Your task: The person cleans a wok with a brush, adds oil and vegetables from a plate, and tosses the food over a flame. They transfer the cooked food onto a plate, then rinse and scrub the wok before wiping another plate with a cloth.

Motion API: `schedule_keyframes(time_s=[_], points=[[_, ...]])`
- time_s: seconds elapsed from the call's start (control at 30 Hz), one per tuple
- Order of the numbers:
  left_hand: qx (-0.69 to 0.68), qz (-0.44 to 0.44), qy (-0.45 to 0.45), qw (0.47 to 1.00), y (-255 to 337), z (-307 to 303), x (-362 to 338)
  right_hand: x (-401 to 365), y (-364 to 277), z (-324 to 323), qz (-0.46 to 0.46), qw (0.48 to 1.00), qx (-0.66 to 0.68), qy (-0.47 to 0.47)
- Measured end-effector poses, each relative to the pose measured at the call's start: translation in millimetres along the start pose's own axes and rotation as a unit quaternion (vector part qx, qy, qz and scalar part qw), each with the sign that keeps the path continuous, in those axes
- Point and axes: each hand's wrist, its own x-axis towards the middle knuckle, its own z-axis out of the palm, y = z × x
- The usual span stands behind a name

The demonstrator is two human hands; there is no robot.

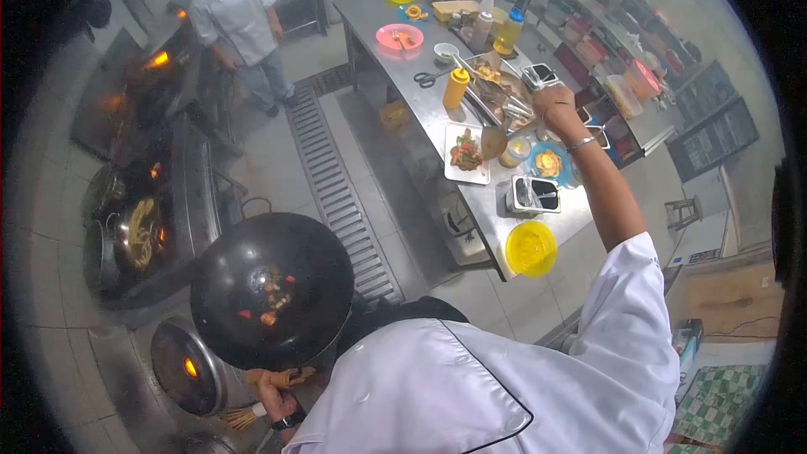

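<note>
Gripping the handle, the left hand [273, 393] is clenched, and the wok [271, 290], with scraps of food inside, is held beside the burner [189, 367]. Farther off, the right hand [556, 107] is curled over tubs on the steel counter [492, 210]; what it grasps cannot be told. Ingredient-fetching is judged the step in hand, and a steady carry back to the wok is called for.

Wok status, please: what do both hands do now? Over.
Left hand shut on wok by its handle; few food pieces inside. Right hand over steel counter, grip unclear. Another person far off, by the stoves.
</note>
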Motion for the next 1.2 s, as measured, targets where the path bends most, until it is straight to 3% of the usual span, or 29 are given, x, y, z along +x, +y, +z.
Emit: schedule_keyframes(time_s=[0.1, 0.17, 0.3, 0.33, 0.4, 0.43, 0.63, 0.7, 0.9, 0.93, 1.03, 1.2], points=[[-0.011, -0.043, -0.027, 0.999, 19.1, 21.3, 8.8, -10.8, -12.5, -22.4, 0.027, 0.999, -0.02, 0.024], [-0.001, -0.057, -0.04, 0.998, 44.4, 47.8, 1.3, -45.1, -19.6, -60.0, 0.107, 0.992, 0.025, 0.054], [0.096, -0.007, -0.034, 0.995, 80.7, 111.2, 5.6, -91.4, -40.4, -122.7, 0.015, 0.987, 0.137, -0.082], [0.138, 0.011, -0.029, 0.99, 83.8, 121.0, 13.5, -95.0, -50.0, -115.3, 0.01, 0.986, 0.143, -0.08], [0.094, 0.015, -0.028, 0.995, 81.3, 134.7, 28.8, -102.0, -61.4, -107.3, -0.105, 0.965, 0.233, -0.054], [0.049, 0.014, -0.029, 0.998, 78.3, 136.8, 38.2, -103.0, -76.2, -114.0, -0.115, 0.968, 0.191, -0.112], [0.077, 0.032, -0.101, 0.991, 111.5, 180.3, 26.9, -117.2, -151.8, -120.3, -0.12, 0.979, 0.101, -0.127], [0.086, 0.043, -0.11, 0.989, 125.1, 190.8, 10.9, -105.5, -158.7, -110.8, -0.093, 0.984, 0.093, -0.117], [0.083, 0.064, -0.17, 0.98, 133.8, 209.6, -15.7, -72.4, -183.4, -139.8, -0.144, 0.976, 0.143, -0.078], [0.084, 0.041, -0.17, 0.981, 132.4, 213.3, -19.2, -69.9, -190.0, -132.5, -0.173, 0.972, 0.16, 0.004], [0.086, 0.021, -0.186, 0.979, 115.5, 208.0, -14.1, -89.1, -190.9, -162.2, -0.204, 0.967, 0.139, 0.056], [0.063, -0.023, -0.193, 0.979, 111.5, 203.0, -36.0, -106.8, -123.1, -185.5, -0.162, 0.986, 0.041, 0.001]])
